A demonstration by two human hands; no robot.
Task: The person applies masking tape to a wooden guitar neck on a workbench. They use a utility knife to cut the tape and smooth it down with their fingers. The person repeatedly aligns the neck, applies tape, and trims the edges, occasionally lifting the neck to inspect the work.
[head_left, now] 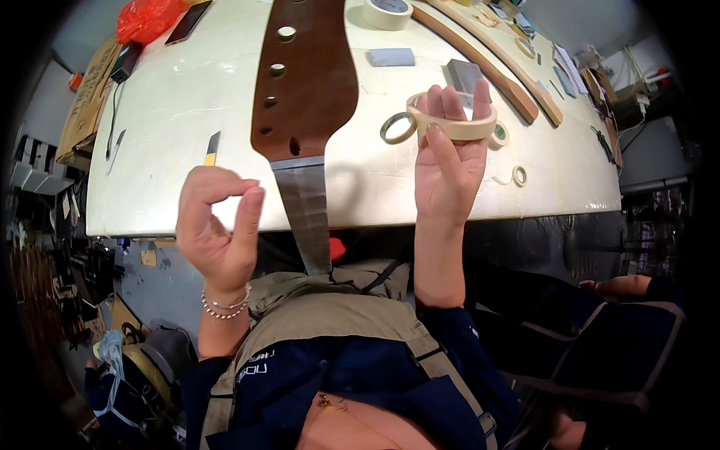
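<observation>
My right hand (448, 169) holds a roll of beige masking tape (453, 121) up by its rim, fingers curled through and around the ring. My left hand (217, 225) is raised beside it, thumb and forefinger pinched close together; whether a tape end lies between them I cannot tell. Between the two hands a brown guitar headstock (304, 75) with tuner holes lies on the white table (180, 97), its neck (306, 217) wrapped in grey tape and reaching over the near edge toward my body.
A thin tape ring (397, 127) and a small ring (519, 175) lie on the table by the right hand. Farther back lie a larger tape roll (388, 11), grey blocks (391, 57), curved wooden strips (487, 64), a utility knife (213, 148) and a red bag (146, 16).
</observation>
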